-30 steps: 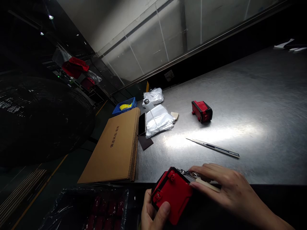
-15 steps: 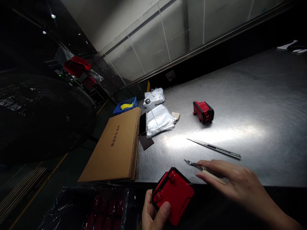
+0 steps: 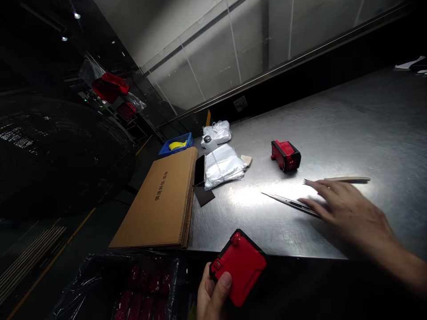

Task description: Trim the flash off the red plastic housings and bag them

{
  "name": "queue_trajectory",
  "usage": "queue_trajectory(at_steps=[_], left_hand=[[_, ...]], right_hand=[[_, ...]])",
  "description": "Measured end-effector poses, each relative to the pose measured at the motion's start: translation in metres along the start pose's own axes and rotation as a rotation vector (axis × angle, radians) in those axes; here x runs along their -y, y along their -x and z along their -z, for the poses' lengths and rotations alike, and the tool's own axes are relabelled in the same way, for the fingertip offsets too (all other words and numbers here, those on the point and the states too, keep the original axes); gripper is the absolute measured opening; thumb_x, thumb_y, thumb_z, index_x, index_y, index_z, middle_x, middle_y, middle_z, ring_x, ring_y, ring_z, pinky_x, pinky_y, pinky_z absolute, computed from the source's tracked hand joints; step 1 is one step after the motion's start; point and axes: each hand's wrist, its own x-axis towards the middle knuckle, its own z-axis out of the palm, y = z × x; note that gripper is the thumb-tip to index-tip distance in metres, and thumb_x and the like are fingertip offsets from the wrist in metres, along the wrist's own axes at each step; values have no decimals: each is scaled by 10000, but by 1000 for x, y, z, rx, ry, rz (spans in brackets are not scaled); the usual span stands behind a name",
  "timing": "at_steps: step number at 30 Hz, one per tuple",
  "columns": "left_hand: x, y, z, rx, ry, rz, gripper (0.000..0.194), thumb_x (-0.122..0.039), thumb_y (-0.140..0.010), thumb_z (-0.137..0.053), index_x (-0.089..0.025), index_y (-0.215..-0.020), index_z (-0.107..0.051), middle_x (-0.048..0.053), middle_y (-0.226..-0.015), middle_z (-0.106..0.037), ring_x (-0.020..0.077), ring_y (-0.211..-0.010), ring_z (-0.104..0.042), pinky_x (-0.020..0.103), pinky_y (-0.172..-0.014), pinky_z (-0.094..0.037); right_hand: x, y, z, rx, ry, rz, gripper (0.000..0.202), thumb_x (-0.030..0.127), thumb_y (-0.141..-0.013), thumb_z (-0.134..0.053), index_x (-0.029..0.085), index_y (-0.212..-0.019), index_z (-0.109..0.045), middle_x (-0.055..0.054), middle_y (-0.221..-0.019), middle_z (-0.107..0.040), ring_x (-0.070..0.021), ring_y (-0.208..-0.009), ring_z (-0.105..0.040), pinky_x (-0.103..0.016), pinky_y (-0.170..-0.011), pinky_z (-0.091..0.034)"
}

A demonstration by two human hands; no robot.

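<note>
My left hand grips a red and black plastic box below the table's front edge, thumb on its flat red face. Over the steel table, my right hand has its fingers apart and holds nothing that I can see. Just behind its fingers lie the small nippers, cream handle showing and the jaws mostly hidden. A slim metal craft knife lies under the right thumb, its rear end covered by the hand; contact cannot be made out. A second red and black box stands farther back.
Stacked flat cardboard covers the table's left end. Beside it are clear plastic bags, a white bottle, a dark phone-like slab and a blue tray. A plastic-lined bin with several red parts sits below left.
My right hand has moved back and right over the table and let go of the nippers, which now lie behind the craft knife. The left hand still holds the box, turned slightly.
</note>
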Motion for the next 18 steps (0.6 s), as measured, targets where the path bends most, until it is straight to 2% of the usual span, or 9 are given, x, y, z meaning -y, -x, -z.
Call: queue_trajectory(at_steps=[3,5,7,10,13,15,18], left_hand=[[-1,-2,-1,3,8,-2,400,-443,-603,-911,-172,-842,-738,95,-840,-788,334,-975,-725,401,-912,-533],[-2,-2,-1,22,13,-3,399,-438,-610,-908,-162,-847,-744,103,-853,-790,337,-983,-726,408,-929,-529],[-4,-2,0,44,10,3,390,-433,-634,-896,-157,-865,-747,106,-862,-792,333,-985,-726,405,-934,-528],[-7,-1,1,77,1,10,360,-428,-674,-878,-162,-872,-737,99,-856,-793,314,-954,-734,387,-905,-535],[-11,0,3,116,-56,-27,372,-413,-686,-882,-166,-907,-714,95,-877,-795,289,-902,-739,356,-843,-543],[-14,0,5,126,-111,-53,404,-405,-685,-889,-161,-943,-696,101,-918,-794,272,-893,-734,329,-810,-541],[-17,-2,9,149,-151,-39,432,-411,-698,-885,-152,-968,-669,100,-928,-788,243,-874,-727,290,-768,-529]], right_hand=[[14,5,-11,69,-77,24,470,517,-988,-371,184,-1070,-692,-163,-1002,-708,-374,-954,-645,-475,-707,-513],[18,6,-17,119,-131,20,384,490,-961,-418,213,-938,-684,-110,-855,-702,-325,-812,-658,-431,-621,-504],[19,6,-19,162,-185,4,317,465,-953,-447,237,-869,-651,-68,-782,-688,-269,-708,-653,-371,-552,-482],[17,8,-16,186,-250,-28,310,485,-957,-449,259,-809,-599,-59,-765,-686,-239,-673,-654,-338,-531,-467],[13,15,-10,190,-304,-88,305,489,-988,-400,273,-854,-568,-74,-759,-708,-215,-625,-679,-317,-515,-477],[13,23,-7,195,-375,-156,300,527,-985,-384,287,-1010,-564,-57,-706,-722,-213,-592,-708,-303,-516,-523],[20,40,-5,176,-570,-368,580,691,-853,-489,308,-1288,-526,-19,-662,-733,-259,-571,-733,-350,-525,-602]])
